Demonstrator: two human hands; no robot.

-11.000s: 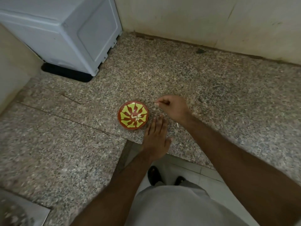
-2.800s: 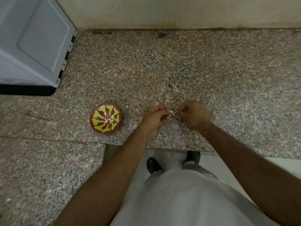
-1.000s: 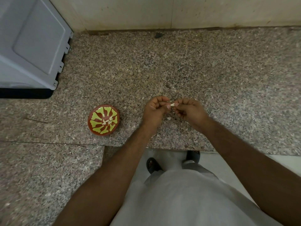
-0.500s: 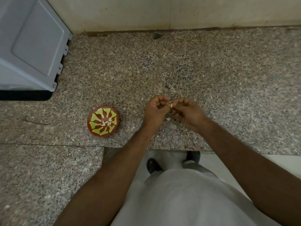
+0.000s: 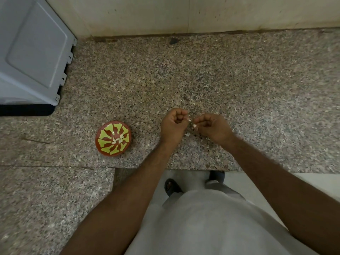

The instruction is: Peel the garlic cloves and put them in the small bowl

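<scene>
Standing at the near edge of the speckled stone bench, a person in a pale garment reaches both bare forearms forward over it, sandalled feet visible on the light floor below. The left hand is curled into a loose fist, its thumb and forefinger pinching a small pale scrap at the tip; whether that scrap is skin or part of a clove cannot be told. The right hand, just beside it and nearly touching, has its fingers curled and pinches a small whitish garlic clove at the fingertips, held a little above the bench. A pale flake of peel lies on the bench under the gap between the hands. Well to the left of the left hand sits the small bowl, red-brown with yellow-green petal shapes inside, and several peeled cloves lie at its centre. Farther left and beyond the hands stands a grey plastic appliance on a black base. Beyond everything, a cream wall meets the bench.
</scene>
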